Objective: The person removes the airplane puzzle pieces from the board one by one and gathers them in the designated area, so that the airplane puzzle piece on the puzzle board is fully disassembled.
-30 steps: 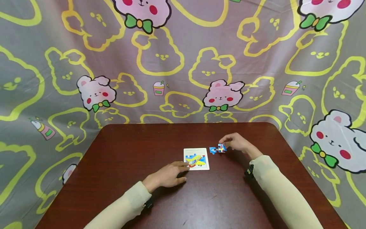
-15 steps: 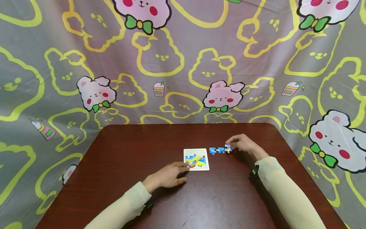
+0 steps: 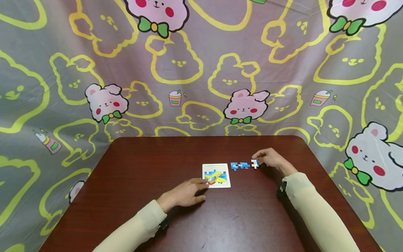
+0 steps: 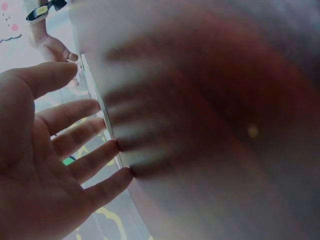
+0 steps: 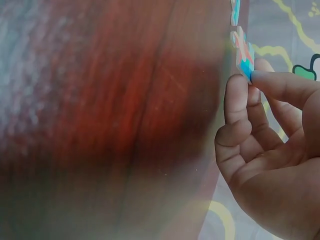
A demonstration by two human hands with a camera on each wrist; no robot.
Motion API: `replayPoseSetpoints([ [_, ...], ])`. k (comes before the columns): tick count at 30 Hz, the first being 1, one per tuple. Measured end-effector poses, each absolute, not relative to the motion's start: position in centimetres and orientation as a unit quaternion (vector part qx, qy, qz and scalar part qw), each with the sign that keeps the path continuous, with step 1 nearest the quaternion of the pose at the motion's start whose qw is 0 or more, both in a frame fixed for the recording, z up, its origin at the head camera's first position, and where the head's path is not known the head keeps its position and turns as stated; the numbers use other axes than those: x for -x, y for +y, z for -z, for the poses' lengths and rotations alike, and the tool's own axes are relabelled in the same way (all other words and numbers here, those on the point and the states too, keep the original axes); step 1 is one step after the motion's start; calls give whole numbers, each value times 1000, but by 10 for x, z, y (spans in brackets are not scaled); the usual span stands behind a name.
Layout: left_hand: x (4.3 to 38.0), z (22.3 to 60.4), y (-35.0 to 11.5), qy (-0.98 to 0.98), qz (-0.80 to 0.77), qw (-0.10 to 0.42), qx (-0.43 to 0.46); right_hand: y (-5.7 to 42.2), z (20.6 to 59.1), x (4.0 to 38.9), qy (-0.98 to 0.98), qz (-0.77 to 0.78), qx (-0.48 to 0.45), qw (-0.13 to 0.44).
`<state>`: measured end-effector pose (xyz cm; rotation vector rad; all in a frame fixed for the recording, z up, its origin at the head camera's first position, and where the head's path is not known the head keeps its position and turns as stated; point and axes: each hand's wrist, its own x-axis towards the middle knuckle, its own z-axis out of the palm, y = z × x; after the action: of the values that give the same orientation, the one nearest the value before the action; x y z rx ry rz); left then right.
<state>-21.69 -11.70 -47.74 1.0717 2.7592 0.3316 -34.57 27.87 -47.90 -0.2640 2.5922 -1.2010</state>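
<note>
In the head view, a white-framed jigsaw board (image 3: 229, 175) with a yellow airplane picture lies on the brown table. My left hand (image 3: 185, 192) rests at its lower left, fingertips touching the frame edge; the left wrist view shows those fingers (image 4: 80, 137) extended along the board's side. To the board's right, two blue jigsaw pieces, a left one (image 3: 234, 166) and a right one (image 3: 244, 165), lie in a row. Just beyond them my right hand (image 3: 269, 158) pinches a third jigsaw piece (image 3: 255, 163). The right wrist view shows this piece (image 5: 244, 59) gripped at its edge by thumb and finger.
The brown table (image 3: 151, 157) has rounded far corners. A grey curtain (image 3: 195, 45) printed with yellow outlines and pink-cheeked animals hangs behind it and along both sides. Dark wrist cameras sit at both cuffs.
My right hand has moved to the right with the pinched piece, uncovering the middle blue piece that it overlapped. The left hand and the board have stayed in place.
</note>
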Motion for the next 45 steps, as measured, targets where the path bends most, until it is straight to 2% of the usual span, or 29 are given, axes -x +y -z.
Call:
replayPoseSetpoints([
  [19,216,476,-117,922,-113,80,-361,278,483,349,896,415,96,123],
  [45,215,476,-117,921,-115,83,-363,261,476,345,874,455,92,145],
])
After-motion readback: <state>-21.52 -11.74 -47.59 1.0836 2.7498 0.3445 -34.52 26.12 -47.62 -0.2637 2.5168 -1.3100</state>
